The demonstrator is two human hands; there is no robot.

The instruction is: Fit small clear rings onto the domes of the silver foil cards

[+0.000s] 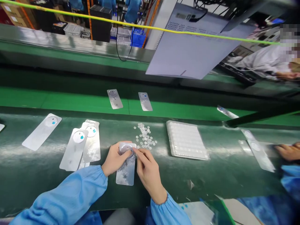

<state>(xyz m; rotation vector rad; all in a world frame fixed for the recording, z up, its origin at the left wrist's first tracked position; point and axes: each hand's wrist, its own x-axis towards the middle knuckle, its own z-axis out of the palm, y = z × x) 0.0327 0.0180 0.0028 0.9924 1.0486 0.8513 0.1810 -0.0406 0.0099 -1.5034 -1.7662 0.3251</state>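
My left hand (117,157) is closed on the upper end of a thin silver metal plate (126,175), its thumb across the round recess. My right hand (148,170) meets the same end from the right, fingertips bunched at the recess; anything small between them is hidden. Just beyond my hands lies a scatter of small whitish rings (145,137). To the left rest similar plates: one overlapping plate (73,153) on top of another plate (92,147), and a single plate (39,134) farther off. Blue marks show by their round recesses.
A stack of clear plastic trays (187,140) stands right of the rings. On the green conveyor belt (82,98) lie two plates, one of them a plate (114,99) left of centre. A co-worker's hand (289,151) is at the right edge near another plate (259,151). A grey panel (187,50) hangs above.
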